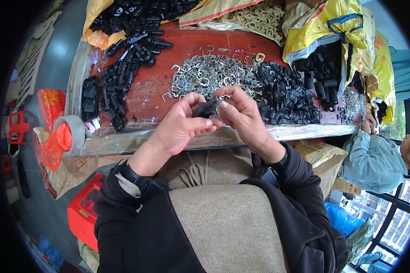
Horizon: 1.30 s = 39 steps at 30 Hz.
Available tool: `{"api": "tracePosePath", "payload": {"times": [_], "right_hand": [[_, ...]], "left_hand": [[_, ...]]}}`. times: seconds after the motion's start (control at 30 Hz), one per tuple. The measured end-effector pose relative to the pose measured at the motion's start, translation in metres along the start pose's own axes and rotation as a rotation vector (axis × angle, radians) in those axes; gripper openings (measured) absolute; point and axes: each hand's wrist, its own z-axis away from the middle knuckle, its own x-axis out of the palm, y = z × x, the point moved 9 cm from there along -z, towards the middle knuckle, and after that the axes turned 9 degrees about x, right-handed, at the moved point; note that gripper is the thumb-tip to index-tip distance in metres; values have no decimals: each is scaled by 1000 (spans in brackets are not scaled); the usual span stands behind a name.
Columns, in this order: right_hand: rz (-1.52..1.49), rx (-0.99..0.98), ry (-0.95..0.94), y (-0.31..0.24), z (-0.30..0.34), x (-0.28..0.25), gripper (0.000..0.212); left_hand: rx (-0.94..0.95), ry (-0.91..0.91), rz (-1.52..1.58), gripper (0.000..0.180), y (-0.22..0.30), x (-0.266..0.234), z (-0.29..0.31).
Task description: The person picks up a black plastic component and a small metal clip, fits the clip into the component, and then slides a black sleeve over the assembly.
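Note:
Over the table's near edge, my left hand (185, 120) curls its fingers and thumb around a small black plastic part (207, 109), which is slightly blurred. From the other side, my right hand (243, 113) pinches the same part's end between thumb and forefinger. Whether a smaller piece sits between those fingertips cannot be made out. Just beyond my hands lies a heap of U-shaped metal clips (205, 75). Small black pieces (289, 98) are piled to its right, nearest my right hand. Longer black plastic fittings (123, 77) spread along the left side.
The red tabletop (152, 98) has a plastic-wrapped wooden edge (118, 144). Sacks of black parts (136, 11) and yellowish clips (259, 20) lie at the back. A yellow sack (323, 32) spills black tubes. A tape roll (69, 132) hangs left, above a red stool (84, 209). Another person (376, 157) works at right.

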Motion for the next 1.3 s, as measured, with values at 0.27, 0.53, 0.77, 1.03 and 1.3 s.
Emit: {"api": "tracePosePath", "payload": {"times": [0.27,0.53,0.77,1.03,1.3], "right_hand": [[-69,-89,38,5,-5,7,19],[-111,-18,17,4,-3,7,22],[-217,-4,-78,4,-1,12,21],[166,-154,55,-4,6,3,13],[595,-478,183,-32,18,7,10]], "left_hand": [[272,-20,-473,25,19,6,-9],[404,94,-829,16,25,-6,-8],[300,91,-600,11,19,-6,-8],[199,122,-213,12,4,-16,-11],[145,132,-163,13,-3,-18,-9]]}}
